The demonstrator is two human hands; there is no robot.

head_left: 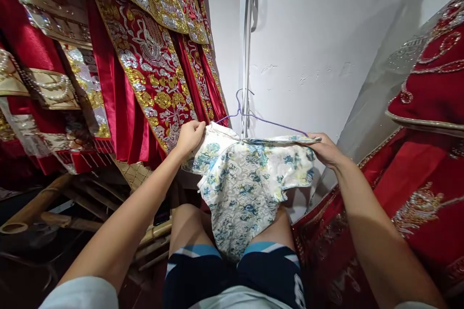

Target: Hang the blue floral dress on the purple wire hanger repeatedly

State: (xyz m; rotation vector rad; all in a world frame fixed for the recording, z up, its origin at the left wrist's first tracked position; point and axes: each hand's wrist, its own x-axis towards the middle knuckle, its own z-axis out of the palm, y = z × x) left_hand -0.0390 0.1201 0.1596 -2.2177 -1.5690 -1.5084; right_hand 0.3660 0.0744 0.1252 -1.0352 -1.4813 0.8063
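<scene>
A short-sleeved white top (246, 188) with a blue, green and yellow floral pattern hangs in front of my legs. Inside its shoulders sits a thin purple wire hanger (275, 124), its hook up against the wall corner. My left hand (190, 136) pinches the top at its left shoulder, thumb on the fabric. At the other shoulder my right hand (324, 148) grips the top near the hanger's right end; its fingers are partly hidden behind the cloth.
Red embroidered garments (155, 63) with gold and silver sequins hang at the left. More red beaded clothing (427, 174) fills the right side, beside a clear plastic cover (380, 82). A metal strip (246, 48) runs up the white wall. Bamboo furniture (54, 203) stands at the lower left.
</scene>
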